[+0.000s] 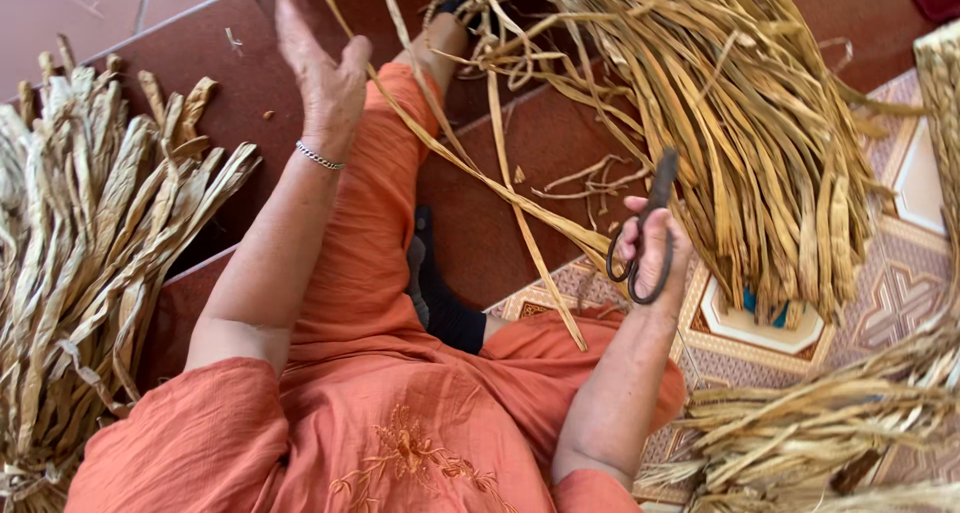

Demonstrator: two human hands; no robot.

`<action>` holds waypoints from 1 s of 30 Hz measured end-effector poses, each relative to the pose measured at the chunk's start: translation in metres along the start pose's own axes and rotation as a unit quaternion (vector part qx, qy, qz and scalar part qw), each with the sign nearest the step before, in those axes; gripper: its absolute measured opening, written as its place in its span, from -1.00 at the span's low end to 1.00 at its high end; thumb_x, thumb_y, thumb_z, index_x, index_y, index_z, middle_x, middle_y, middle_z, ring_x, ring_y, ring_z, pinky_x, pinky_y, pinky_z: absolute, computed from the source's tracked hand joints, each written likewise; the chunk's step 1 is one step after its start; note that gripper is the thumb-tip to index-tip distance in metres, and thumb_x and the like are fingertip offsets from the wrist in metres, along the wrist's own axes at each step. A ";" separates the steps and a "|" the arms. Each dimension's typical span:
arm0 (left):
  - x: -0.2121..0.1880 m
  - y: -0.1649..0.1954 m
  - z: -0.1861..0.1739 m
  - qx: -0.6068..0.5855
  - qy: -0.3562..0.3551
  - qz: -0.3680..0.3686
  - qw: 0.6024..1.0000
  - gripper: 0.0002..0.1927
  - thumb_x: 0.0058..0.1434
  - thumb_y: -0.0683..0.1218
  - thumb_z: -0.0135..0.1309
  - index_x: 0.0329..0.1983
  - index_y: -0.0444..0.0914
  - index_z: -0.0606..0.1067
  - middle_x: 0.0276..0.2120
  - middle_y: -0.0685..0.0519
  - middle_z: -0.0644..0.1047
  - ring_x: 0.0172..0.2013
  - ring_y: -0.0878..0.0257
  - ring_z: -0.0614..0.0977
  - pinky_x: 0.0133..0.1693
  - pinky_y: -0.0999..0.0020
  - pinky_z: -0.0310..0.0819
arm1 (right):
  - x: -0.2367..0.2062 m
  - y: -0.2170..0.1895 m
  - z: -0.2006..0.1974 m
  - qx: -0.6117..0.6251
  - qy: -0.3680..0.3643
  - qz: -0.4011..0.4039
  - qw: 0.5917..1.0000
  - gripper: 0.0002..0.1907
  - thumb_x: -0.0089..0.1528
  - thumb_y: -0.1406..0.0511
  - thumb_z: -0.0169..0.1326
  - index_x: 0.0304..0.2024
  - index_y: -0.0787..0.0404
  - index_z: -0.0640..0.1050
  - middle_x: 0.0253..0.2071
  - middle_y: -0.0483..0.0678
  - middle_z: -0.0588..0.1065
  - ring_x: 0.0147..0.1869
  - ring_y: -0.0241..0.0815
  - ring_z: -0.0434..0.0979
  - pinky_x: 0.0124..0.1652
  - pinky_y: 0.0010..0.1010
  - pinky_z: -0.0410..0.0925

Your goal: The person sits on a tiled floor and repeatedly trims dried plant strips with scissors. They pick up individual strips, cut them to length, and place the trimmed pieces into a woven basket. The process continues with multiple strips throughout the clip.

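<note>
My right hand (652, 248) grips dark metal scissors (648, 228), blades pointing up toward a big bundle of dried yellow-brown straw strips (740, 123). A long single strip (480, 173) runs from near the scissors up past my left hand. My left hand (322, 73) is raised with fingers apart and palm flat above my orange-clad knee; whether it touches the strip I cannot tell. A silver bracelet (320, 157) sits on that wrist. I sit in orange clothes with a dark sock (440, 298) showing.
A sheaf of pale dried strips (90, 253) lies at the left on dark red steps (230, 63). More straw (820, 423) lies at the lower right on a patterned tile floor (890, 293). A woven edge (940, 103) shows at far right.
</note>
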State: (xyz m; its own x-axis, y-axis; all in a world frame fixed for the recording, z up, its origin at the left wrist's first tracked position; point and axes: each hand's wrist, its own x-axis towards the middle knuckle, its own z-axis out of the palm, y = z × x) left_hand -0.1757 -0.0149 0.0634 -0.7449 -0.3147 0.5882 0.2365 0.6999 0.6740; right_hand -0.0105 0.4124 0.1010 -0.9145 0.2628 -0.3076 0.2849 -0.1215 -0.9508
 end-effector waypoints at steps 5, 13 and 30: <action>-0.049 0.048 0.025 -0.019 -0.157 0.104 0.982 -0.52 0.18 -0.33 0.17 0.19 -0.27 0.44 0.16 -0.13 0.46 0.23 -0.10 0.47 0.31 0.02 0.28 | -0.022 0.038 -0.053 0.230 0.173 -0.007 0.958 -0.32 0.28 -0.27 -0.03 -0.08 0.18 0.55 -0.51 -0.19 0.38 -0.55 -0.34 0.28 -0.52 -0.50 0.23; -0.174 0.155 0.116 -0.104 -0.417 0.247 0.868 -0.64 0.12 -0.03 0.22 -0.02 -0.21 0.55 0.00 -0.02 0.52 0.07 0.05 0.44 0.03 0.05 0.29 | -0.019 0.065 -0.083 0.305 0.257 -0.102 0.911 -0.31 0.27 -0.27 -0.03 -0.10 0.20 0.55 -0.54 -0.16 0.35 -0.57 -0.28 0.27 -0.54 -0.44 0.20; -0.168 0.155 0.152 0.002 -0.501 0.150 0.852 -0.87 0.23 -0.13 0.24 -0.19 -0.21 0.54 -0.17 -0.05 0.45 -0.07 0.02 0.50 -0.09 0.13 0.43 | -0.020 0.049 -0.028 0.200 0.260 -0.079 0.941 -0.22 0.31 -0.26 -0.11 0.05 0.31 0.51 -0.52 -0.14 0.41 -0.53 -0.32 0.38 -0.51 -0.52 0.30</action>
State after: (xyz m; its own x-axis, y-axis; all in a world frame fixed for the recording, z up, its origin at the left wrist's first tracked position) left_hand -0.1087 0.2440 0.0010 -0.8109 0.5826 0.0550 0.5089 0.6556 0.5579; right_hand 0.0298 0.4279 0.0591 -0.6431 0.7277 -0.2385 -0.0692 -0.3654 -0.9283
